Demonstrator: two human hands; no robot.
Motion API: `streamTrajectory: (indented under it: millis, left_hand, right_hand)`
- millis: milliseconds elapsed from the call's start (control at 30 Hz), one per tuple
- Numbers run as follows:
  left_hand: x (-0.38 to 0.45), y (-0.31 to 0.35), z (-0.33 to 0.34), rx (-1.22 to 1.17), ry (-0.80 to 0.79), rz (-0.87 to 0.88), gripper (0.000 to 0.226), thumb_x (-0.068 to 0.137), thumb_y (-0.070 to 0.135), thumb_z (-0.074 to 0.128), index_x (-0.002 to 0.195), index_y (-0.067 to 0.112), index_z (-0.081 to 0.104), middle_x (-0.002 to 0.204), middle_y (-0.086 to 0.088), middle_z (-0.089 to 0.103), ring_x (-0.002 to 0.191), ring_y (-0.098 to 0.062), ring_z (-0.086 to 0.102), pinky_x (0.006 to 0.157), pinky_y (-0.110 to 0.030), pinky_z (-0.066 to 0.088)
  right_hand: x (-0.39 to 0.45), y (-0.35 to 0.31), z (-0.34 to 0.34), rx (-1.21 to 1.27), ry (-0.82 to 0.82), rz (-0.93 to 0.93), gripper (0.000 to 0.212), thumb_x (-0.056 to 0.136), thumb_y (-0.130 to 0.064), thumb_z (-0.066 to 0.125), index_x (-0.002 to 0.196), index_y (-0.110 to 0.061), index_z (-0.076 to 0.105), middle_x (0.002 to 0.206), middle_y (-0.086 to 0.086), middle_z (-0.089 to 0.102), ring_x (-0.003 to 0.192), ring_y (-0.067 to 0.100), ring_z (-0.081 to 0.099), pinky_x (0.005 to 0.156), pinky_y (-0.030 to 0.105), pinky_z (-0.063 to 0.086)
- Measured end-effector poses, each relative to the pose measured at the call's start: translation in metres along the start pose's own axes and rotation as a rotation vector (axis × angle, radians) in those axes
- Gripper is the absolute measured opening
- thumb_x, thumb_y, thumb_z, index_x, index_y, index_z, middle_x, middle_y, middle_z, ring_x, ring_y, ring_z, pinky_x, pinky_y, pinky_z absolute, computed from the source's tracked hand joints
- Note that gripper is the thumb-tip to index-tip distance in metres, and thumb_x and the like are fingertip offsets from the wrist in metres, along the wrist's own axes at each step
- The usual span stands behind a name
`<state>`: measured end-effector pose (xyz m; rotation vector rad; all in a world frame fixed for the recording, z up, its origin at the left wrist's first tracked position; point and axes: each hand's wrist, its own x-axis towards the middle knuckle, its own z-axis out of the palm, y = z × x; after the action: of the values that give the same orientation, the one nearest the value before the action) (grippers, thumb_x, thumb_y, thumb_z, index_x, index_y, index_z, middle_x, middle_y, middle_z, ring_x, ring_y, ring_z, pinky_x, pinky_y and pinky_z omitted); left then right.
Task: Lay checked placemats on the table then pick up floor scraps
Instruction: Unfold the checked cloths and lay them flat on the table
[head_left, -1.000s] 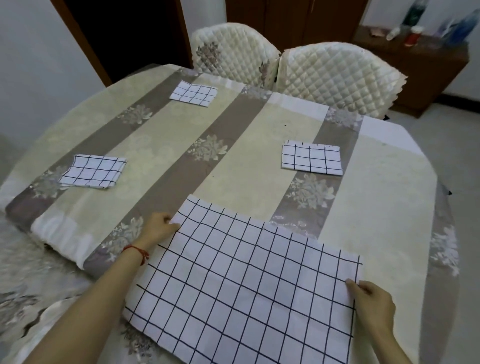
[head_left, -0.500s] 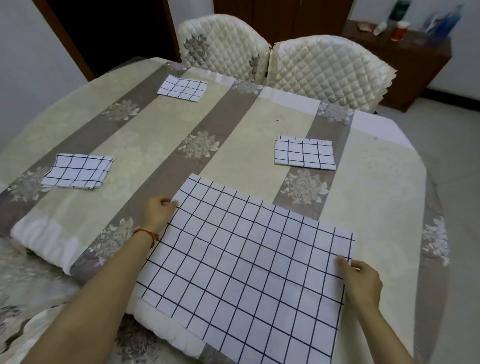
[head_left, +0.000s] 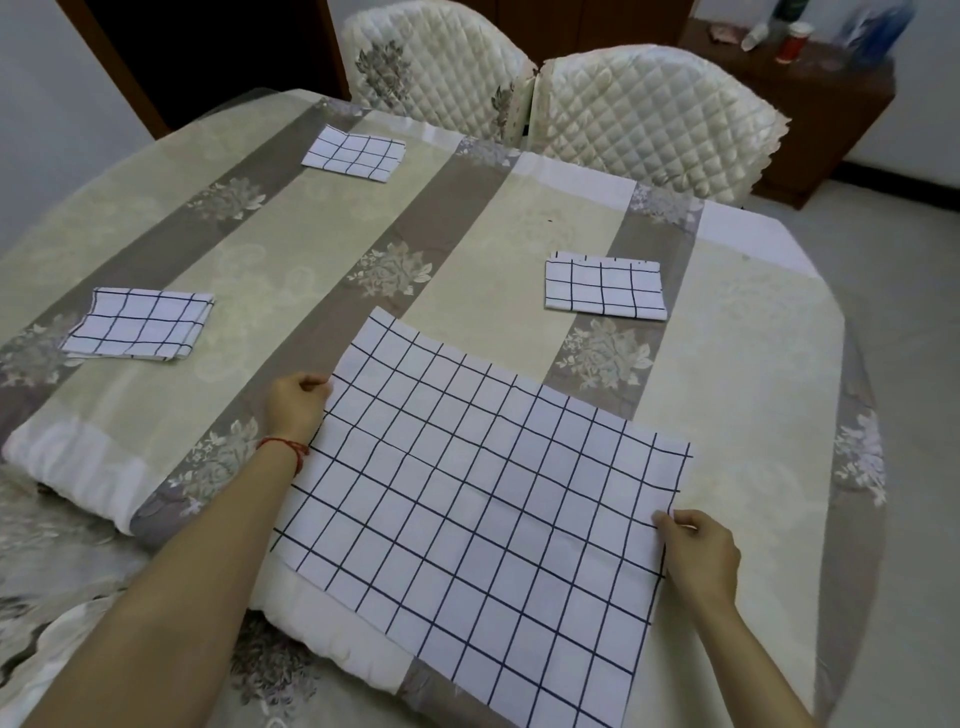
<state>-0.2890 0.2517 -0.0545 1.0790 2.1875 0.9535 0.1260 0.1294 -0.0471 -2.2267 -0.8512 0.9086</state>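
A large white placemat with dark checks (head_left: 483, 514) lies spread flat at the near edge of the table (head_left: 743, 364), its near corner hanging over the rim. My left hand (head_left: 297, 404) pinches its left edge near the far corner. My right hand (head_left: 698, 553) pinches its right edge. Three folded checked placemats lie further out: one at the left (head_left: 140, 330), one at the far side (head_left: 355, 152), one right of centre (head_left: 605, 288).
The table wears a beige and grey striped cloth with flower prints. Two quilted cream chairs (head_left: 649, 114) stand at the far side. A wooden cabinet (head_left: 810, 93) with bottles is at the back right. Pale floor (head_left: 914, 312) shows at the right.
Both hands have slid the spread placemat further onto the table, away from me. The view has shifted a little to the left.
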Motion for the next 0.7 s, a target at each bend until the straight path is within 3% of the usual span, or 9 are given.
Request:
streamTrajectory:
  millis: [133, 300, 500, 700]
  left_hand:
    - [0.010, -0.007, -0.002, -0.003, 0.001, -0.016, 0.019, 0.084, 0.010, 0.063, 0.097, -0.003, 0.067, 0.101, -0.025, 0.068, 0.097, -0.036, 0.061, 0.079, -0.030, 0.041]
    - [0.014, -0.014, -0.005, 0.023, 0.009, -0.006, 0.019, 0.083, 0.010, 0.063, 0.096, -0.004, 0.067, 0.099, -0.026, 0.068, 0.095, -0.037, 0.061, 0.078, -0.030, 0.041]
    - [0.015, -0.022, -0.011, 0.060, 0.029, 0.026, 0.018, 0.083, 0.009, 0.063, 0.091, -0.006, 0.067, 0.093, -0.028, 0.068, 0.090, -0.039, 0.062, 0.077, -0.033, 0.043]
    - [0.019, -0.021, -0.010, 0.079, 0.037, 0.027, 0.018, 0.082, 0.012, 0.064, 0.091, -0.004, 0.067, 0.094, -0.027, 0.068, 0.090, -0.038, 0.062, 0.077, -0.035, 0.045]
  right_hand:
    - [-0.008, 0.000, 0.009, -0.008, -0.029, -0.019, 0.011, 0.085, -0.023, 0.063, 0.079, -0.014, 0.062, 0.071, -0.002, 0.059, 0.069, 0.016, 0.051, 0.057, 0.026, 0.034]
    - [-0.010, 0.000, 0.012, -0.009, -0.018, -0.039, 0.013, 0.086, -0.024, 0.062, 0.084, -0.011, 0.061, 0.069, -0.004, 0.056, 0.069, 0.018, 0.051, 0.061, 0.028, 0.035]
    - [-0.011, -0.001, 0.014, -0.059, -0.004, -0.051, 0.021, 0.088, -0.027, 0.060, 0.091, -0.006, 0.063, 0.082, 0.005, 0.061, 0.078, 0.024, 0.054, 0.069, 0.031, 0.039]
    - [-0.002, -0.003, 0.014, -0.083, 0.010, -0.059, 0.021, 0.087, -0.029, 0.061, 0.089, -0.008, 0.063, 0.087, 0.009, 0.064, 0.075, 0.025, 0.055, 0.065, 0.029, 0.038]
